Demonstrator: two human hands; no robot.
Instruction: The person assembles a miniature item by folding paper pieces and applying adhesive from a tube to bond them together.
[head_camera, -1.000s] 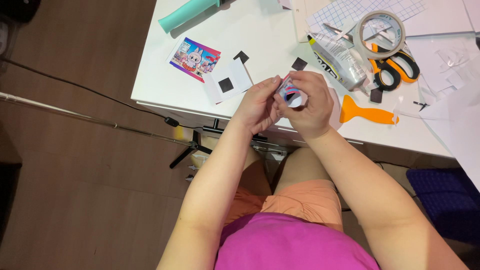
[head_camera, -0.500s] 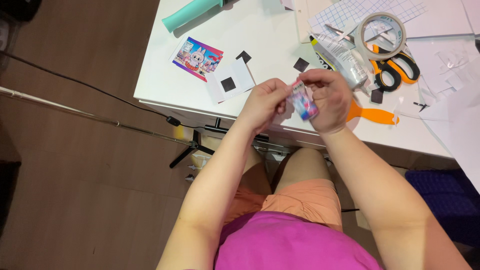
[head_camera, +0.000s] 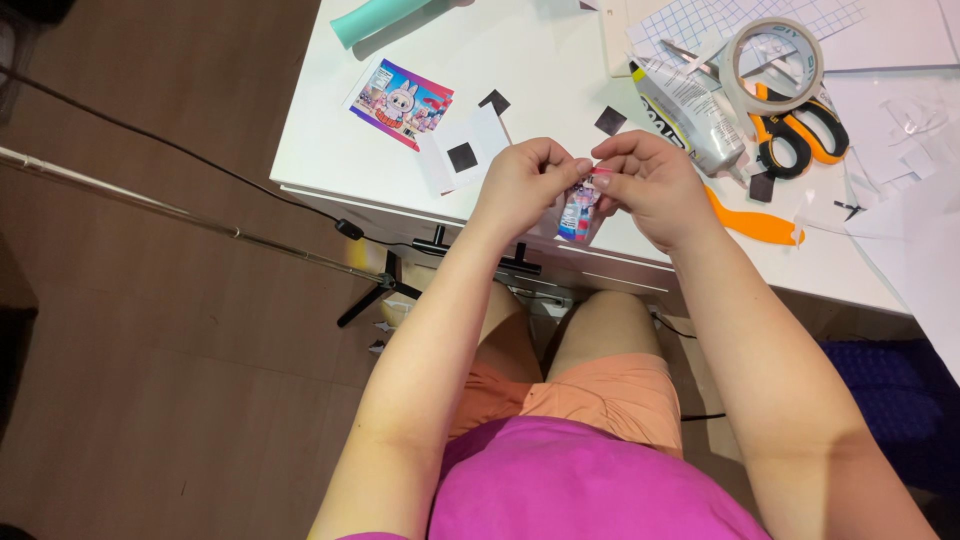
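Note:
A small colourful printed card (head_camera: 578, 209) hangs edge-on between my two hands, just above the front edge of the white table (head_camera: 330, 140). My left hand (head_camera: 524, 183) pinches its top edge with thumb and forefinger. From the other side, my right hand (head_camera: 650, 183) pinches the same top edge, so the fingertips of both hands almost touch. Both forearms reach forward over my lap.
On the table lie a colourful cartoon card (head_camera: 401, 102), white card pieces with black squares (head_camera: 462, 156), a glue tube (head_camera: 688, 108), a tape roll (head_camera: 771, 62), orange-handled scissors (head_camera: 803, 128), an orange scraper (head_camera: 752, 220) and a teal tube (head_camera: 378, 17). A cable (head_camera: 180, 155) crosses the wooden floor at left.
The small card has turned from facing up to hanging edge-on, and both hands have shifted slightly up and closer together at its top edge.

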